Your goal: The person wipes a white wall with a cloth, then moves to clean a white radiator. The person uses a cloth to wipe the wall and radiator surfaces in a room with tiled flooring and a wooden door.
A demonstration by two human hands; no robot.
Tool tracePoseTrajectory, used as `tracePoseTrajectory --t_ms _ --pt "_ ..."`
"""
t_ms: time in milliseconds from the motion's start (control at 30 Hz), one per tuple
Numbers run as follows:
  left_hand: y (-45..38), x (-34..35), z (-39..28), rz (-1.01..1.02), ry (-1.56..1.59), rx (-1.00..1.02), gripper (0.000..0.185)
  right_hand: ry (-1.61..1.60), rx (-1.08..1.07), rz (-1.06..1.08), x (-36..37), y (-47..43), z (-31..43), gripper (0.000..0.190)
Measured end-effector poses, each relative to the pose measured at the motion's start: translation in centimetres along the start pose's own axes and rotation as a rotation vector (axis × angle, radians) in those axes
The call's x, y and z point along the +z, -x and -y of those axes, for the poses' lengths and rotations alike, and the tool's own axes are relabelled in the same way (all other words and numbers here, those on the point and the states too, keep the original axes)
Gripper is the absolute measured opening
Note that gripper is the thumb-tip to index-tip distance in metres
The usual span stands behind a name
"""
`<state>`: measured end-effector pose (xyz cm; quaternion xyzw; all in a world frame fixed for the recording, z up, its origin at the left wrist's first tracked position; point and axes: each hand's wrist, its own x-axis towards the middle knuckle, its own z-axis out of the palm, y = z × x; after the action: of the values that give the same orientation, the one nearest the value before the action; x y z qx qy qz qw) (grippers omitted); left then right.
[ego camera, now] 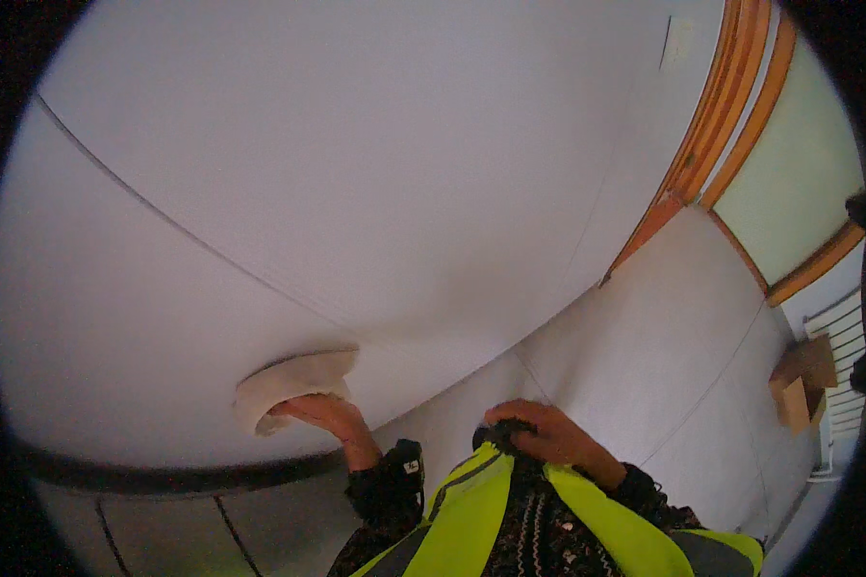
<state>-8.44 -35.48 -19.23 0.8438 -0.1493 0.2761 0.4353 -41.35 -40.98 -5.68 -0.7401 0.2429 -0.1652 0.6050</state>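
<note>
A pale cloth [299, 375] lies bunched against the large white wall panel [404, 180] at the lower left. My left hand [325, 415] presses it there, with the fingers hidden behind its folds. Close to my chest, my right hand [548, 433] is curled at the collar of my dark patterned jacket [541, 519], just above the yellow high-visibility vest [469, 505]. What the right fingers hold, if anything, is not clear.
A thin seam crosses the wall diagonally. Orange-brown wooden door frames [722, 108] stand at upper right. On the right, an open cardboard box [801, 386] sits by a white radiator [844, 360]. A dark band [187, 472] edges the wall's lower left. The floor [664, 360] is pale.
</note>
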Motion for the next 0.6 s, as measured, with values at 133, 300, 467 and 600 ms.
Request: tracePoseTrajectory --t_ms 133,300,467,600 --pt "-2.6 -1.6 -5.1 0.018 -0.110 0.100 0.064 0.036 -0.042 -0.023 1.2 0.6 2.7 0.036" --pt "-5.6 -6.0 -15.8 0.089 0.657 0.112 0.071 0.047 0.026 -0.053 1.1 1.0 6.6 0.038" --pt "-6.6 -8.7 -20.9 0.488 0.513 0.260 0.074 0.037 -0.038 -0.102 1.2 1.0 7.6 0.042" --pt "-6.8 -9.3 -21.5 0.335 0.338 0.589 0.074 0.048 -0.087 -0.115 1.8 1.9 7.7 0.042"
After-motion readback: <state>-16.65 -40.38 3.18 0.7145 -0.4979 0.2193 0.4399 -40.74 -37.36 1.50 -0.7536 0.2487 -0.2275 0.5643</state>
